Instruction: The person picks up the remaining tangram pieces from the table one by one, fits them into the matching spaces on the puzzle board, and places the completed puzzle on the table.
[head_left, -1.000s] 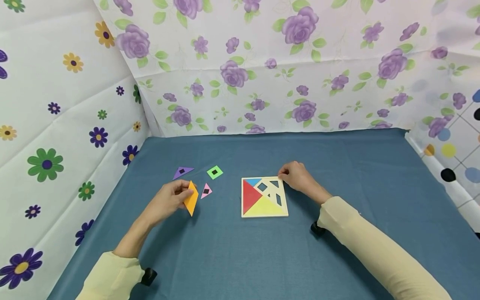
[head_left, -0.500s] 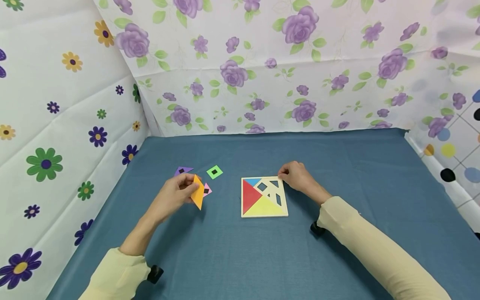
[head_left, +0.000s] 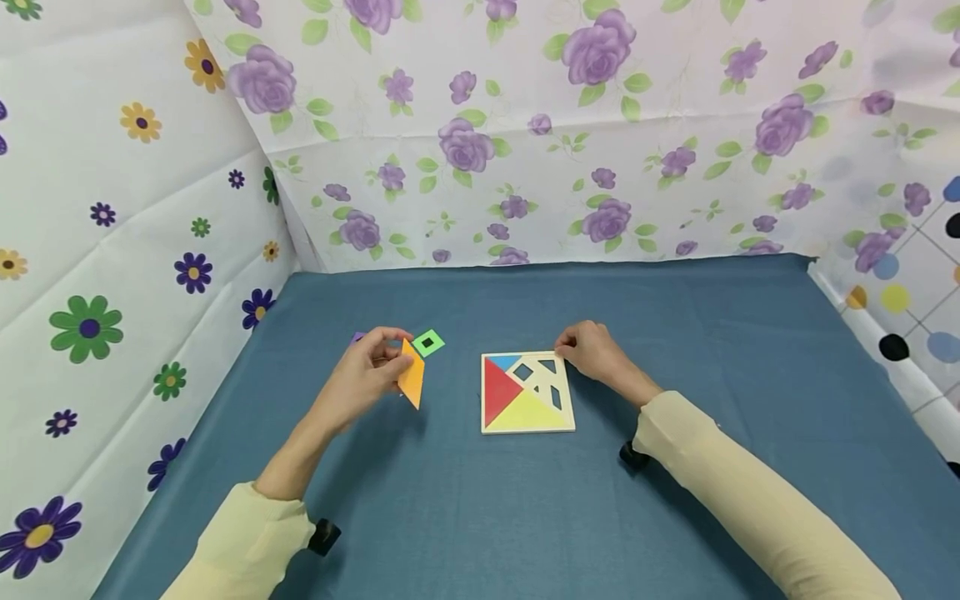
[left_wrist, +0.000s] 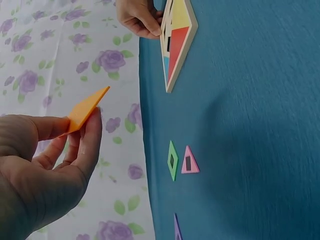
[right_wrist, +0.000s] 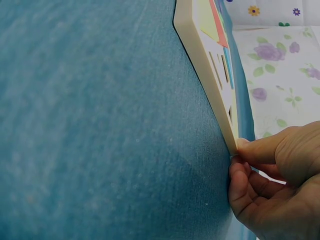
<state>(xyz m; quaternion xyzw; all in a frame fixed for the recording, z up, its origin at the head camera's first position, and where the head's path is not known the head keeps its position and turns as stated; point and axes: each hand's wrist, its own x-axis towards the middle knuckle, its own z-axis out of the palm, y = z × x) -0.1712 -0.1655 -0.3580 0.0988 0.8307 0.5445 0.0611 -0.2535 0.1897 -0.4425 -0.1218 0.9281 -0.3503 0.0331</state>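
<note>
My left hand (head_left: 360, 379) holds an orange parallelogram tangram piece (head_left: 412, 375) between thumb and fingers, tilted up above the cloth. My right hand (head_left: 596, 352) pinches the far right corner of a square wooden tangram board (right_wrist: 201, 65) lying on the cloth. Red (head_left: 498, 392), yellow (head_left: 528, 414) and blue (head_left: 505, 362) pieces sit in the board; several dark cutouts show at its right side. Beyond the left hand lies a green piece (head_left: 437, 344) with a black centre. The left wrist view shows a pink triangle (left_wrist: 194, 167) and part of a purple piece (left_wrist: 177, 231); the head view mostly hides both.
A blue cloth (head_left: 465, 508) covers the table. White flowered sheets (head_left: 525, 192) hang behind and at the left (head_left: 142, 275); a dotted sheet (head_left: 930, 325) is at the right. Dark devices are strapped at the left (head_left: 324, 537) and right (head_left: 633, 456) wrists.
My left hand has moved right and slightly away from me with the orange piece, now covering the pink triangle and most of the purple one in the head view. The right hand stays put.
</note>
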